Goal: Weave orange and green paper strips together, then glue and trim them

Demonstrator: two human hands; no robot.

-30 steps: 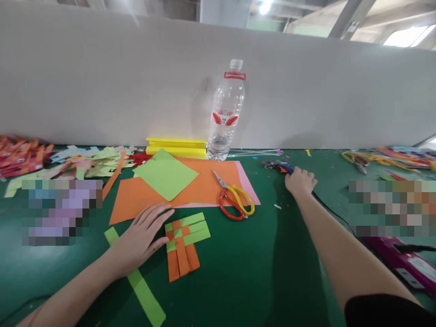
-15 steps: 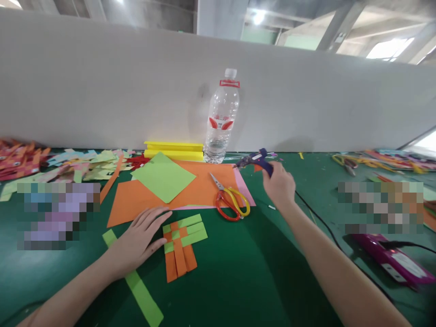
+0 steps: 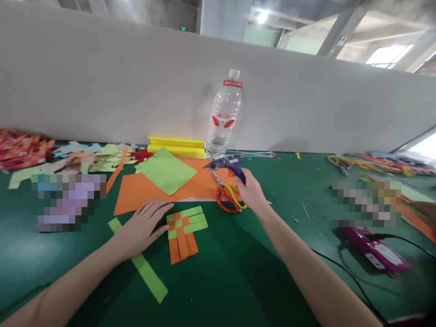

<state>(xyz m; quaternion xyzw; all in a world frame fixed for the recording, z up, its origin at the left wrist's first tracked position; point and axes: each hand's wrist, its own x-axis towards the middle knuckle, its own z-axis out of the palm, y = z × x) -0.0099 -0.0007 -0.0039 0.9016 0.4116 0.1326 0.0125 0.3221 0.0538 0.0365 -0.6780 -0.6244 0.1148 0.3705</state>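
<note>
- Head view: the right hand [image 3: 251,193] is closed around the handle of a blue plastic glue gun [image 3: 229,162]. It holds the gun up over the big orange paper sheet [image 3: 136,195], with the tip pointing left.
- Scissors with red and yellow handles [image 3: 227,200] lie just under that hand.
- The left hand [image 3: 143,227] lies flat and open on the green table [image 3: 238,272] and holds nothing. Its fingertips are right at the edge of a little woven mat of orange and green paper strips [image 3: 183,229].
- A clear plastic water bottle [image 3: 223,120] stands at the back.
</note>
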